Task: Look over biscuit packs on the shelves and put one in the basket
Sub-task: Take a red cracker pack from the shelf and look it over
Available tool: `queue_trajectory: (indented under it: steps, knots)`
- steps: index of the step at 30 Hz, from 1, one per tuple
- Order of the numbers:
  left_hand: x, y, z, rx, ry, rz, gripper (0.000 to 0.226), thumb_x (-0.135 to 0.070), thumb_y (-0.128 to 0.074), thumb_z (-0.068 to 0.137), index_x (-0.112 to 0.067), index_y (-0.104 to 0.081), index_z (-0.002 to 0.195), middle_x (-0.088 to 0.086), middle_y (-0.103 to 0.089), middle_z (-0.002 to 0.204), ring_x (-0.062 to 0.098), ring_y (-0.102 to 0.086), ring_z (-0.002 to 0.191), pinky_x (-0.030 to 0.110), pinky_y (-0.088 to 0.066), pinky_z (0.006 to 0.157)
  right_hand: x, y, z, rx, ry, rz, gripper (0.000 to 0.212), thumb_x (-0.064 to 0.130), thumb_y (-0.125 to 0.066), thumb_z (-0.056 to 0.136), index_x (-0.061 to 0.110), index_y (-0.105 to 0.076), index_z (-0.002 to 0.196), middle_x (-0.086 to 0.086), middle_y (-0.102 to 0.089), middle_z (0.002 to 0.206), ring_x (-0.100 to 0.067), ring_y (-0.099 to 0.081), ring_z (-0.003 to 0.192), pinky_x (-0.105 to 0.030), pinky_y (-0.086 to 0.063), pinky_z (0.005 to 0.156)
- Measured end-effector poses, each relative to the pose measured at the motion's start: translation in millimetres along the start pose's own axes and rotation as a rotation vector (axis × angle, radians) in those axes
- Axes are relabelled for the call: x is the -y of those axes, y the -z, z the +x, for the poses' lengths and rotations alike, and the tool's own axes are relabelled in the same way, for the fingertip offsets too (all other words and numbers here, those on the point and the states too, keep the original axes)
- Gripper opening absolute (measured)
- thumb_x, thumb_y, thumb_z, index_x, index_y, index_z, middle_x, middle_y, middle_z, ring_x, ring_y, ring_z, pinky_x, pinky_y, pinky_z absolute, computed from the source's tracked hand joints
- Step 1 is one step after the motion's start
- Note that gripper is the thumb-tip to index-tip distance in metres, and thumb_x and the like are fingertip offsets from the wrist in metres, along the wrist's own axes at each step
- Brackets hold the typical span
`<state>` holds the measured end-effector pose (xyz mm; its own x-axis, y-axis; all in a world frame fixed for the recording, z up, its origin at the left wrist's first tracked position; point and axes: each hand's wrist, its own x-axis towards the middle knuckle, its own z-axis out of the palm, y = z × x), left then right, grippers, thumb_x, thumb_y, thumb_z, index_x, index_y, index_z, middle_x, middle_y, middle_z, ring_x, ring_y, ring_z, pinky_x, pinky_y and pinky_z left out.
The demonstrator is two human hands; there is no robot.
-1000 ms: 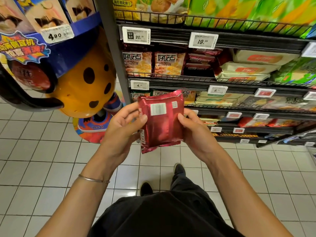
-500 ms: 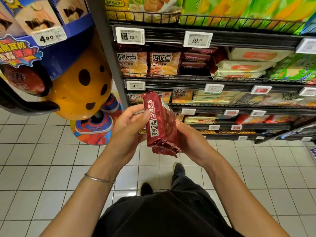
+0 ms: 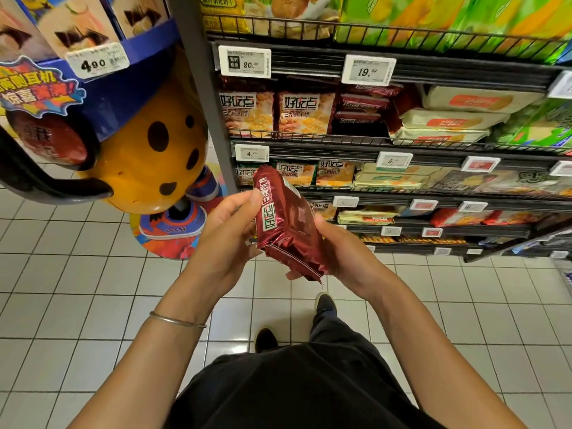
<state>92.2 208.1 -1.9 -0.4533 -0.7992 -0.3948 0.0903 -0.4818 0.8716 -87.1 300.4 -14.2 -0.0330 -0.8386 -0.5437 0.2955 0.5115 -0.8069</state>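
A dark red foil biscuit pack [image 3: 288, 224] is held in front of me at mid-frame, turned so its narrow side with white lettering faces up. My left hand [image 3: 230, 233] grips its left edge, thumb on the top side. My right hand [image 3: 343, 252] cups it from the right and underneath. More packs of the same red kind [image 3: 365, 103] lie stacked on the second shelf [image 3: 309, 144] of the black wire rack. No basket is in view.
The shelving rack fills the right half, with price tags [image 3: 244, 61] on its rails and cream, green and orange packs. A blue and orange display stand [image 3: 145, 150] stands at the left. White tiled floor [image 3: 77, 289] lies below, with my feet [image 3: 266, 339].
The pack has been rotated from showing its flat back with a white label to showing its narrow printed side, and tilted a little further. Both hands kept hold of it.
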Motion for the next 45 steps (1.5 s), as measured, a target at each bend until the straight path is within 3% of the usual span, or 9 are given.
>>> queue_trajectory:
  steps: [8, 13, 21, 27, 30, 33, 39, 42, 45]
  knots:
    - [-1.0, 4.5, 2.5, -0.003, 0.018, -0.004, 0.057, -0.052, -0.070, 0.082, -0.018, -0.067, 0.127, 0.014, -0.076, 0.118, 0.036, -0.071, 0.113, 0.043, -0.063, 0.085, 2.0, 0.2, 6.9, -0.037, 0.010, -0.037, 0.048, 0.054, -0.037, 0.109, 0.021, -0.065, 0.131, -0.011, -0.078, 0.115, -0.038, -0.077, 0.098, -0.041, -0.064, 0.083]
    - [2.2, 20.0, 7.1, 0.149, -0.028, 0.045, 0.042, -0.030, -0.067, 0.096, -0.028, -0.065, 0.138, 0.008, -0.073, 0.129, 0.031, -0.068, 0.123, 0.050, -0.060, 0.096, 2.1, 11.9, 13.8, -0.205, 0.120, -0.105, 0.035, 0.049, -0.057, 0.103, 0.017, -0.063, 0.116, 0.004, -0.079, 0.102, -0.021, -0.075, 0.100, -0.039, -0.059, 0.085]
    - [14.6, 24.9, 12.2, 0.231, -0.290, 0.162, 0.054, 0.004, -0.065, 0.094, -0.018, -0.060, 0.143, 0.007, -0.064, 0.145, 0.025, -0.057, 0.139, 0.047, -0.048, 0.114, 11.0, 23.5, 12.0, -0.146, 0.445, -0.106, 0.065, -0.001, -0.068, 0.073, 0.014, -0.056, 0.135, -0.015, -0.071, 0.126, -0.033, -0.066, 0.122, -0.053, -0.053, 0.104]
    - [23.5, 26.6, 20.2, 0.181, -0.210, 0.158, 0.047, -0.003, -0.059, 0.103, -0.016, -0.054, 0.148, 0.007, -0.066, 0.142, 0.025, -0.060, 0.136, 0.050, -0.047, 0.115, 13.1, 23.8, 7.6, -0.225, 0.551, -0.142, 0.057, 0.001, -0.080, 0.074, 0.016, -0.057, 0.124, -0.002, -0.075, 0.117, -0.020, -0.071, 0.113, -0.033, -0.058, 0.092]
    - [28.2, 27.5, 16.8, 0.233, -0.155, 0.174, 0.060, 0.006, -0.061, 0.098, -0.023, -0.052, 0.149, 0.006, -0.064, 0.144, 0.026, -0.060, 0.136, 0.046, -0.050, 0.112, 13.0, 14.5, 3.6, -0.231, 0.543, -0.182, 0.059, 0.021, -0.088, 0.073, 0.015, -0.057, 0.123, -0.004, -0.074, 0.120, -0.020, -0.071, 0.113, -0.035, -0.060, 0.090]
    - [32.4, 26.8, 13.0, 0.184, -0.098, 0.142, 0.047, -0.017, -0.066, 0.097, -0.023, -0.057, 0.143, 0.003, -0.069, 0.137, 0.024, -0.065, 0.129, 0.039, -0.058, 0.102, 10.4, 1.1, 1.7, -0.195, 0.468, -0.259, 0.061, 0.043, -0.087, 0.071, 0.024, -0.057, 0.121, 0.000, -0.073, 0.118, -0.020, -0.071, 0.111, -0.043, -0.061, 0.089]
    - [34.9, 40.5, 7.6, 0.111, 0.065, -0.002, 0.046, -0.030, -0.062, 0.098, -0.018, -0.060, 0.143, 0.011, -0.069, 0.138, 0.033, -0.066, 0.127, 0.049, -0.061, 0.095, 9.7, 2.7, 3.9, -0.081, 0.369, -0.193, 0.050, 0.031, -0.074, 0.085, 0.015, -0.058, 0.130, 0.004, -0.075, 0.107, -0.015, -0.071, 0.100, -0.026, -0.058, 0.079]
    - [33.5, 40.0, 2.8, 0.047, 0.056, 0.059, 0.047, -0.032, -0.069, 0.090, -0.019, -0.064, 0.135, 0.010, -0.074, 0.127, 0.038, -0.068, 0.121, 0.052, -0.062, 0.092, 6.7, 5.7, 9.4, -0.101, 0.299, -0.211, 0.053, 0.041, -0.069, 0.086, 0.021, -0.056, 0.134, -0.010, -0.074, 0.109, -0.018, -0.073, 0.105, -0.034, -0.060, 0.087]
    - [28.0, 33.2, 0.4, -0.017, -0.036, 0.154, 0.054, -0.034, -0.079, 0.079, -0.023, -0.064, 0.130, 0.005, -0.076, 0.121, 0.031, -0.073, 0.112, 0.040, -0.065, 0.080, -1.0, 8.0, 16.5, -0.123, 0.222, -0.157, 0.056, 0.042, -0.071, 0.084, 0.023, -0.055, 0.134, 0.000, -0.077, 0.110, -0.018, -0.074, 0.104, -0.043, -0.059, 0.090]
